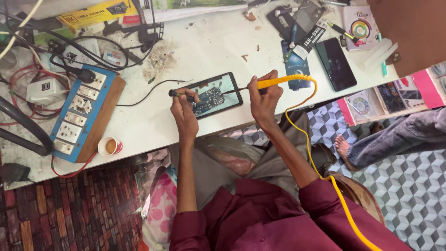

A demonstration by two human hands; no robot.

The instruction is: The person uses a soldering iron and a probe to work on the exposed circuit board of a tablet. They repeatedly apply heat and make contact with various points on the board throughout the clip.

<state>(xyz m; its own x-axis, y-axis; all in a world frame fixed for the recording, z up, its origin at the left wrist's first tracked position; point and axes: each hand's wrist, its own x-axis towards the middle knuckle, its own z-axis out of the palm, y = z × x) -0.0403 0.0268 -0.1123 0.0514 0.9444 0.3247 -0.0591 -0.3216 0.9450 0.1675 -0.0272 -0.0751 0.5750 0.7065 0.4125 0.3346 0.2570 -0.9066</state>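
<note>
a person in a maroon shirt works at a white table [195, 42], the right hand [264, 100] closed around the yellow handle of a soldering iron [278, 82] whose tip meets an opened phone [213, 95] lying flat near the table's front edge. the left hand [183, 109] pinches a thin dark tool [179, 94] at the phone's left end. the iron's yellow cable [306, 148] loops down past the right forearm. a blue switchboard [81, 114] sits well to the left, a small cup [109, 146] just beside it; a dark phone [335, 63] lies to the right.
</note>
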